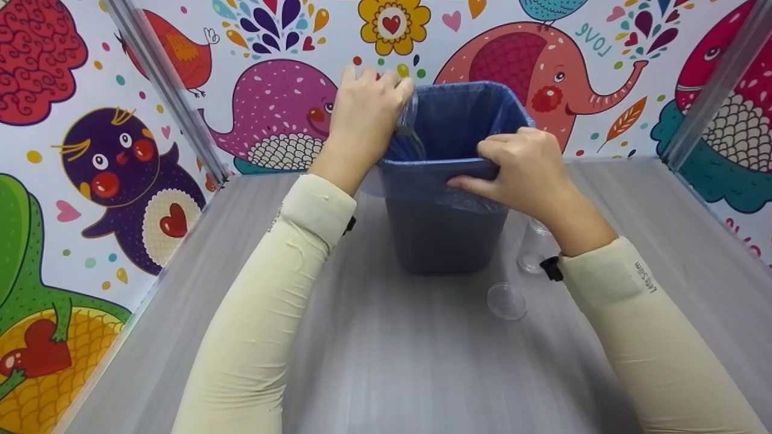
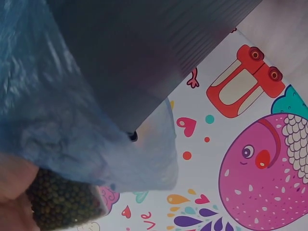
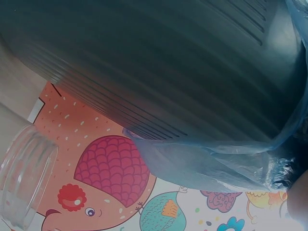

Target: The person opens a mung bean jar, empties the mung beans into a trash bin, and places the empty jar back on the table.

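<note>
A dark grey trash can [image 1: 449,238], lined with a thin blue bag [image 1: 467,114], stands upright. My right hand [image 1: 531,172] grips its near right rim through the liner, with the thumb outside. At the left rim, my left hand [image 1: 371,108] holds a clear container [image 1: 411,135], partly hidden by the fingers and seemingly tilted over the opening. In the left wrist view, small round green beans [image 2: 62,199] show in it beside the fingers. The bottom of the can's inside is hidden.
Right of the trash can stands a clear jar [image 1: 535,247], partly behind my right wrist. A round clear lid [image 1: 506,301] lies on the grey table [image 1: 392,361] in front of it. Walls with cartoon animals [image 1: 283,114] enclose the table's back and sides.
</note>
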A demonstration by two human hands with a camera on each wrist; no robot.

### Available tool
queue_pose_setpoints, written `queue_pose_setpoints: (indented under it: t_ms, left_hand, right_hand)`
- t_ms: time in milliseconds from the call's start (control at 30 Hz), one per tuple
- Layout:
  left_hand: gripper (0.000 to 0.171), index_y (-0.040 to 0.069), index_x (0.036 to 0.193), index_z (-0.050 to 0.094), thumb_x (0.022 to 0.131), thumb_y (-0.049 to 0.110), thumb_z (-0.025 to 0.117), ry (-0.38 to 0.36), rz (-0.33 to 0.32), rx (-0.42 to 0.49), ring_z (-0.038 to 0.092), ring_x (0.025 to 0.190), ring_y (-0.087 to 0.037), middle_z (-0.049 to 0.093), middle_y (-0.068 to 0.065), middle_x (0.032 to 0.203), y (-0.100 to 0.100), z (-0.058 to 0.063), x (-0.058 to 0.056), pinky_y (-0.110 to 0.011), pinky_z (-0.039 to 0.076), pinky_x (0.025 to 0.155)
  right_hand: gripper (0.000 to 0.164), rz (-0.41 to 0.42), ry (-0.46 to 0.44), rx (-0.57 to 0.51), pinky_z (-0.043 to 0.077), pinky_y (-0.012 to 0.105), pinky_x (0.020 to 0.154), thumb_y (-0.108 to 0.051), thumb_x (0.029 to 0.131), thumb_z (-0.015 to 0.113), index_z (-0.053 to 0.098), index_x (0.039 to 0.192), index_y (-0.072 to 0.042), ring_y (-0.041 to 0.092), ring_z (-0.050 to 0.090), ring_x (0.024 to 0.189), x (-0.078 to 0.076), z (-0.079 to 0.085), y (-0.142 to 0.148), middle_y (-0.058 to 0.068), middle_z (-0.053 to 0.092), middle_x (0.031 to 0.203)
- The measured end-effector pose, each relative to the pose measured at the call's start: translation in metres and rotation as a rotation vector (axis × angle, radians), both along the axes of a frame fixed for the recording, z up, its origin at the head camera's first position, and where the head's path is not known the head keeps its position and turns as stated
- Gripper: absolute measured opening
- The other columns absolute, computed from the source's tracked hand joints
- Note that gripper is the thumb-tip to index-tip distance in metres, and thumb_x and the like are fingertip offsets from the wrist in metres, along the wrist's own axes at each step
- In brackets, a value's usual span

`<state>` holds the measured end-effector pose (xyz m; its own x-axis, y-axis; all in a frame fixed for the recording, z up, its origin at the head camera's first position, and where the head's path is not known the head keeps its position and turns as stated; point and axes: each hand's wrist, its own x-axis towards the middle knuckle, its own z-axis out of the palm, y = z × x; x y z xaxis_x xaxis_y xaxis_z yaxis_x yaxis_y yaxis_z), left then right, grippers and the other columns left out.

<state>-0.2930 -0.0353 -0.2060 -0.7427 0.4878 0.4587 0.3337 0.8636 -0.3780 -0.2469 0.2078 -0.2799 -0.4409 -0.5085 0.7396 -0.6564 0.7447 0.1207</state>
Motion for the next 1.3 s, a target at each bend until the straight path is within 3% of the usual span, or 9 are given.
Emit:
queue_pose_setpoints:
  t_ms: [300, 1300]
  left_hand:
    - [0.042, 0.012, 0.143, 0.060, 0.102, 0.013, 0.071, 0.016, -0.003, -0.011, 0.063, 0.127, -0.035, 0.067, -0.013, 0.142, 0.0000, -0.0007, 0.0007, -0.049, 0.047, 0.110]
    - [0.054, 0.015, 0.151, 0.055, 0.101, 0.015, 0.074, 0.015, 0.028, -0.067, 0.058, 0.137, -0.036, 0.063, -0.013, 0.147, 0.0029, -0.0007, 0.0033, -0.055, 0.041, 0.119]
  right_hand:
    - [0.064, -0.001, 0.021, 0.012, 0.029, 0.037, 0.054, -0.053, 0.084, 0.088, 0.043, 0.064, -0.011, 0.025, 0.039, 0.049, -0.0002, 0.0000, 0.0002, 0.008, 0.046, 0.056]
    - [0.063, -0.005, 0.012, 0.008, 0.031, 0.037, 0.054, -0.053, 0.084, 0.088, 0.045, 0.064, -0.012, 0.026, 0.043, 0.050, -0.0009, -0.0004, -0.0001, 0.008, 0.049, 0.057]
